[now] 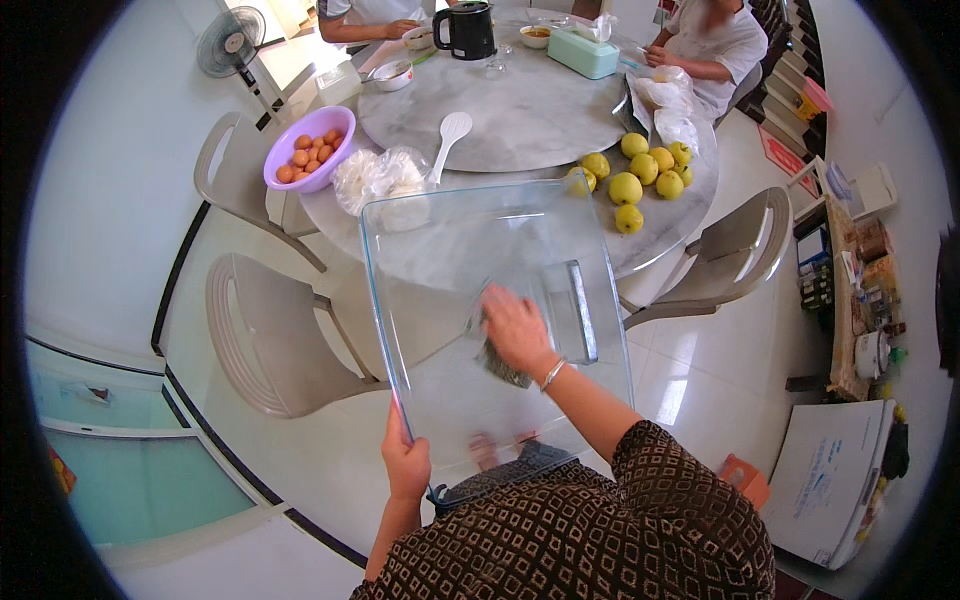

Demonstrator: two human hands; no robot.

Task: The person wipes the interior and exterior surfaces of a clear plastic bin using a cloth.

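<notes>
A large clear plastic bin [450,262] with a bluish rim is tilted in front of me, its near edge against my body. My left hand [405,454] grips its left rim near the lower corner. Inside the bin, my right hand [517,326] is pressed over a dark grey cloth [504,367] near the middle of the bottom. That hand is blurred and wears a bracelet at the wrist; the fingers' hold on the cloth is partly hidden. A handle-like recess [581,311] shows to the right of it.
A round table [337,225] has a raised turntable [525,135] carrying a black kettle [472,34], bowls and a tissue box [583,54]. Eggs fill a purple basin [346,150]; yellow fruit [625,189] lies right. Chairs [270,337] flank me. Two people sit beyond.
</notes>
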